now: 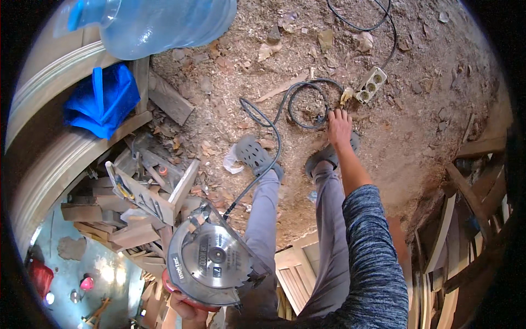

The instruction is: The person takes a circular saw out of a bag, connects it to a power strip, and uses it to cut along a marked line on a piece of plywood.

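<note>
My left hand (189, 311) is wrapped round the red handle of a circular saw (204, 257), low at the left by my thigh. Its round toothed blade faces up, and a dark guard edges it. A black power cord (278, 137) runs from the saw over the ground and coils by my feet. With my right arm stretched down, my right hand (339, 127) has its fingers closed at the side of that coil, by my right shoe; the fingertips partly hide what they grip. Just beyond them lies a pale socket strip (371, 85) with round outlets.
Wood offcuts (134, 230) are heaped at the left, near curved wooden frames (60, 71). A blue bag (104, 101) and a large clear-blue water bottle (164, 27) are at the upper left. More timber (438, 247) leans at the right. Sawdust and leaves cover the ground.
</note>
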A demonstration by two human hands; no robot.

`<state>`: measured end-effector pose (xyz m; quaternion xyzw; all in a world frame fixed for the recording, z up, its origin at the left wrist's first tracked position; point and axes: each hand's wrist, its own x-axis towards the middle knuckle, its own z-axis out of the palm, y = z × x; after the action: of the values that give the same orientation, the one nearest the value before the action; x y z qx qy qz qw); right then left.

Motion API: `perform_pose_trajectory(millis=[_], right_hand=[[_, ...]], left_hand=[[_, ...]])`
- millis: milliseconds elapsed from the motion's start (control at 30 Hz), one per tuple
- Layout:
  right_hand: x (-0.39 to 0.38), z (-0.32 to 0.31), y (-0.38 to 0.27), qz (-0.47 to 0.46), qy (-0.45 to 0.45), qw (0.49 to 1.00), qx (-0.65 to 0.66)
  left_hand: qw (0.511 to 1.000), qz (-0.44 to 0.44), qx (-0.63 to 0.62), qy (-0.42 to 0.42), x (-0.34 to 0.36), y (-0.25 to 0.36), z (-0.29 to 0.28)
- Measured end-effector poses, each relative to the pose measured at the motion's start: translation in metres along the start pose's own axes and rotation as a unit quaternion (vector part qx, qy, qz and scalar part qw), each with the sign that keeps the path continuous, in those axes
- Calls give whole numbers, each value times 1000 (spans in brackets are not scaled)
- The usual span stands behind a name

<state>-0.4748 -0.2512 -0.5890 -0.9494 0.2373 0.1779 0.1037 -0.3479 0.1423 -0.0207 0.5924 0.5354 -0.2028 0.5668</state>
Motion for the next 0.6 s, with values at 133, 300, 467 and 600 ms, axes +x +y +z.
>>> perform_pose_trajectory(millis=[133,300,467,600], right_hand=[[-21,-27,10,-95,-82,991,40],[-30,-132,-15,-206,-293,907,224],[-34,-178,3,-62,-44,906,416],[-11,-182,49,267,102,874,393]], left_hand=[[996,-11,-40,-75,-3,-3,-8],[996,19,-16,85,-17,0,51],[999,-6,-20,27,-16,8,29],[997,-33,-37,-58,-12,10,19]])
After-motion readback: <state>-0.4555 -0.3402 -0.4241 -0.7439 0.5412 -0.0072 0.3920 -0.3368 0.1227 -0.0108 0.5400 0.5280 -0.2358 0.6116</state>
